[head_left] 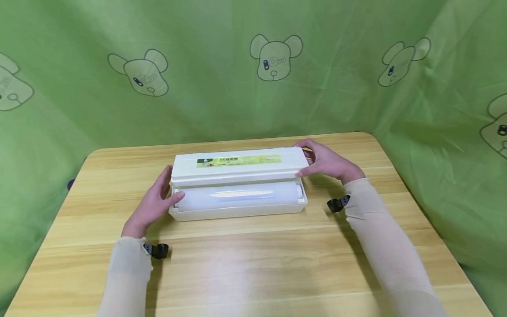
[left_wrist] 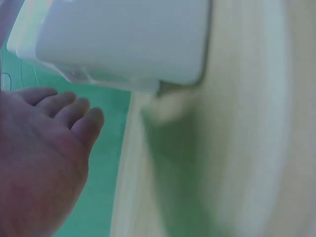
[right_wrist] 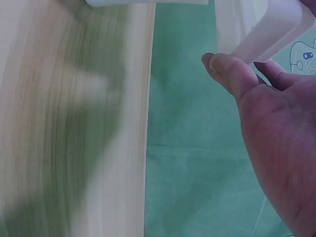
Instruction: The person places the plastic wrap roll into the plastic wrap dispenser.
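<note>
A long white cling film box (head_left: 237, 213) lies on the table with its labelled lid (head_left: 186, 166) raised toward the back. Inside rests a shiny roll of cling film (head_left: 237, 196). At the right end, my right hand (head_left: 330, 162) grips the lid, thumb on its front edge and fingers behind; the right wrist view shows this same hand (right_wrist: 276, 118) on the lid's corner (right_wrist: 276, 29). My left hand (head_left: 154, 200) is at the box's left end, thumb over the roll's end. In the left wrist view its fingers (left_wrist: 64, 108) extend beside the box's end wall (left_wrist: 123, 39).
The wooden table (head_left: 245, 264) has rounded back corners. A green curtain (head_left: 214, 110) with bear-head outlines hangs behind it and along both sides. Small black devices sit on both wrists, over the pale sleeves (head_left: 126, 273).
</note>
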A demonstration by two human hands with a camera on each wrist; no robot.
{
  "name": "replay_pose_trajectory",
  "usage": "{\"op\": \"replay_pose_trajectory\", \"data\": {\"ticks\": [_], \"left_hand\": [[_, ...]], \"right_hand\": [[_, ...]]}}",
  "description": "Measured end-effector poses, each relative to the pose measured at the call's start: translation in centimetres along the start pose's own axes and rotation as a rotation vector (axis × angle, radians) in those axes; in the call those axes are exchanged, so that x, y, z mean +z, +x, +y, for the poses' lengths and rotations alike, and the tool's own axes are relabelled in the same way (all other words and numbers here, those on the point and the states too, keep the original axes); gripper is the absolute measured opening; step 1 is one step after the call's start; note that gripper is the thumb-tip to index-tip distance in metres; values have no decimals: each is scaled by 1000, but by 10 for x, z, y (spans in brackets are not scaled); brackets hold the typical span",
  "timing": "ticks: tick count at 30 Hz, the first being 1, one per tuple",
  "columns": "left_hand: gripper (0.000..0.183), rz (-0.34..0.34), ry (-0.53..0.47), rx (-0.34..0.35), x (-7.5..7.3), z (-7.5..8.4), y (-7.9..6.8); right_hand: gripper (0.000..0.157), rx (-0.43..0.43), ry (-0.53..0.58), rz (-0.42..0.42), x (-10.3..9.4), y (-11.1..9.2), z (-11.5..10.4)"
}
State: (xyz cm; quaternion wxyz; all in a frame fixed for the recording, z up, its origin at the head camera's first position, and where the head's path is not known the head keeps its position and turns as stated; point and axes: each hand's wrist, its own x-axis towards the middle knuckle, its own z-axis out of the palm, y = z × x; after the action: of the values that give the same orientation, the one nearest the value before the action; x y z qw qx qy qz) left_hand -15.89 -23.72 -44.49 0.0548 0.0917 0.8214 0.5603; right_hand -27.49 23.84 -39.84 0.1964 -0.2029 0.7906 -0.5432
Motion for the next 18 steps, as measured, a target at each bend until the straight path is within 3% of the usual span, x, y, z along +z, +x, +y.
{"op": "replay_pose_trajectory", "data": {"ticks": [6,11,18], "left_hand": [[96,5,38,-38,-1,8,14],[100,0,82,-1,-1,7,23],[104,13,-2,53,-2,12,26]], "right_hand": [[82,3,1,1,1,-1,1],[82,2,22,-14,4,-4,0],[82,2,42,-18,6,-4,-1]]}}
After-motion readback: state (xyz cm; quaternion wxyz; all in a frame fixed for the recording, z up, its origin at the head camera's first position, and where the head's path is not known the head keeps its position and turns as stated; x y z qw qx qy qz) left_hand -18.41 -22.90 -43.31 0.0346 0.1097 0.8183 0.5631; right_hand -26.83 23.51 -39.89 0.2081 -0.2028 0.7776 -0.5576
